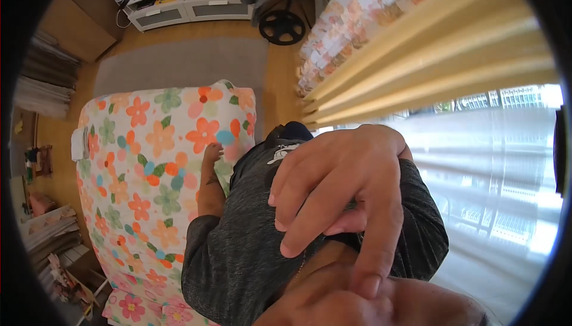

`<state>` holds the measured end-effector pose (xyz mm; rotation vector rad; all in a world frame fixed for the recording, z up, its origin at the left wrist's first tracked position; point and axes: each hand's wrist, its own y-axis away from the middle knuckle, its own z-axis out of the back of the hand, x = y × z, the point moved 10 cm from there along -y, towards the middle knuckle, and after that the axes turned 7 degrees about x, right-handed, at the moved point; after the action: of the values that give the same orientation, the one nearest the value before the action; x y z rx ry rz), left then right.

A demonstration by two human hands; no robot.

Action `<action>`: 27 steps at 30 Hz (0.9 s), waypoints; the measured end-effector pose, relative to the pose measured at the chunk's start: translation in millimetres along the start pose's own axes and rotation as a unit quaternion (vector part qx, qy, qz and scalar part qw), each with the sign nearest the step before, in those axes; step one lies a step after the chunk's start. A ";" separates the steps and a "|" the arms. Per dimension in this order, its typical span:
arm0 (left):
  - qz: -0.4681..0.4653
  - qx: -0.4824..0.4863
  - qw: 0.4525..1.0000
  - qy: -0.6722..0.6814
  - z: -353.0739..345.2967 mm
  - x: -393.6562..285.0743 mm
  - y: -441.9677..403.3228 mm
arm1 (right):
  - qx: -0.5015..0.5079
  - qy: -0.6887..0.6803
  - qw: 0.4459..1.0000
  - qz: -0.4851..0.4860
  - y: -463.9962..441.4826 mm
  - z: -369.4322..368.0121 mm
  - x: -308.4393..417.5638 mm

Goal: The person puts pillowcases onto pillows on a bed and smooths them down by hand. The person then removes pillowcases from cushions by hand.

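My right hand [339, 177] is raised close to the camera, its back towards me. Its fingers are spread and bent downward, and nothing shows between them. The index fingertip touches my face at the bottom of the view. Farther off, my left hand [213, 152] is low beside my body, over the flowered bedspread [140, 207]. Its small fingers look loosely bent and a little apart, holding nothing I can see. A dark grey T-shirt [238, 254] covers my torso between the two arms.
A yellow curtain [429, 40] and a sheer white curtain [465, 177] hang along the right by a bright window. Beyond the bed are a grey rug [185, 64], a white TV stand [190, 10] and a black steering wheel [282, 27]. Shelves [53, 230] stand at left.
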<state>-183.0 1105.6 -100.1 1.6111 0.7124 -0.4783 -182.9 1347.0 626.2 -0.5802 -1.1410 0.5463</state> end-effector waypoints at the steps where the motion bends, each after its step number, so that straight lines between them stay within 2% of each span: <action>1: -0.001 -0.008 1.000 0.001 -2.9 -32.5 -8.9 | 0.004 0.011 1.000 0.028 -0.1 21.9 -11.6; 3: -0.054 -0.041 0.996 -0.066 -4.9 -103.7 -22.2 | 0.018 0.011 0.998 0.062 1.9 62.2 -38.0; 4: -0.054 -0.054 0.995 -0.056 7.3 -109.2 -44.0 | 0.027 0.048 0.996 0.064 4.3 79.8 -53.4; 6: -0.084 -0.100 0.991 0.014 32.4 -124.8 -84.2 | 0.059 0.066 0.993 0.080 5.7 118.7 -79.6; 7: -0.086 -0.124 0.988 0.035 40.8 -132.6 -93.1 | 0.050 0.139 0.986 0.075 3.3 142.6 -91.3; 9: -0.091 -0.205 0.967 0.122 54.7 -131.3 -94.4 | 0.061 0.172 0.979 0.087 1.8 180.5 -119.3; 10: -0.095 -0.232 0.956 0.154 61.1 -131.8 -100.9 | 0.087 0.106 0.983 0.122 0.0 200.6 -131.4; 12: 0.062 -0.265 0.951 0.150 59.7 -91.3 -99.7 | 0.125 0.002 0.980 0.157 -15.2 241.3 -157.4; 13: 0.071 -0.272 0.950 0.138 32.8 -113.0 -79.7 | 0.138 -0.001 0.980 0.141 -31.6 257.3 -170.3; 14: 0.083 -0.288 0.939 0.167 27.0 -97.1 -82.9 | 0.135 -0.014 0.979 0.152 -43.6 272.2 -189.6; 16: 0.120 -0.217 0.934 0.255 3.7 -61.3 -124.0 | 0.128 -0.040 0.975 0.176 -67.6 303.1 -229.2; 19: 0.138 -0.276 0.882 0.356 -9.8 -43.0 -129.8 | 0.172 -0.213 0.953 0.133 -100.5 333.6 -296.5; 20: 0.178 -0.272 0.858 0.398 -16.1 -34.3 -134.4 | 0.163 -0.169 0.960 0.154 -116.2 347.4 -315.8; 22: 0.226 -0.240 0.854 0.403 -24.3 -33.7 -139.0 | 0.159 -0.137 0.962 0.175 -149.5 367.1 -351.6; 23: 0.226 -0.245 0.847 0.413 -5.5 -40.9 -141.7 | 0.150 -0.100 0.960 0.214 -168.6 378.2 -364.9; 25: 0.148 -0.248 0.858 0.425 70.3 -92.4 -164.0 | 0.093 -0.050 0.959 0.263 -207.9 411.5 -395.4; 27: 0.076 -0.254 0.857 0.441 129.3 -135.4 -170.0 | 0.033 -0.115 0.958 0.260 -241.5 453.8 -441.9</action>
<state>-386.0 964.9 -154.7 1.3040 1.2476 0.5965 -726.4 941.8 630.4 -0.7788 -1.1830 1.1244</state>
